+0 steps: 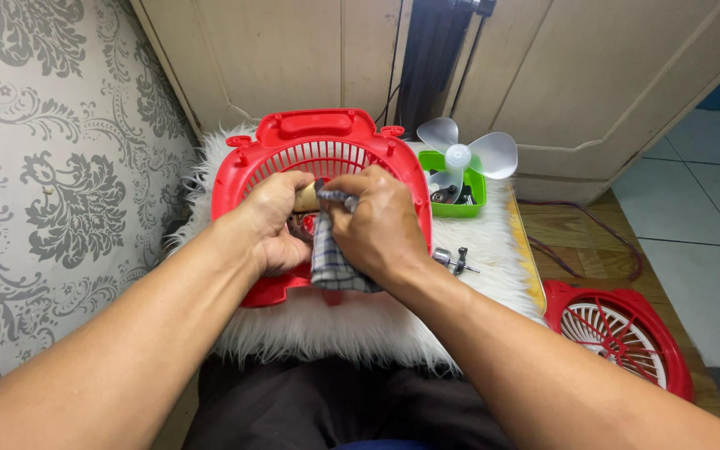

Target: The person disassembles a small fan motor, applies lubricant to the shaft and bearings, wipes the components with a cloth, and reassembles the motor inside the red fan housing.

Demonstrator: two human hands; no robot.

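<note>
Two bare forearms enter from the bottom corners of the frame and meet at its centre, above a dark lap at the lower edge. The left hand (272, 221) is clenched around a small tan cylinder (307, 198), of which only the end shows between thumb and fingers. The right hand (377, 225) is closed on a checked blue-and-white cloth (331, 262), pressing its upper edge against the cylinder while the rest of the cloth hangs down beneath the palm. Both hands sit over the middle of a red fan housing (327, 146) with a white grille and a carry handle at its top, which lies flat on a white furry mat (360, 329) just left of the frame's centre.

Right of the housing, on the same mat, a small metal shaft part (453, 262) lies just beside the right wrist. Further up, a green tray (468, 196) holds dark small parts, and a translucent white fan blade (464, 154) rests on it. In the lower right of the frame a second red grille (618, 329) lies on the wooden floor, well apart from the hands. Patterned grey wallpaper fills the left side, and cream cabinet doors run across the top.
</note>
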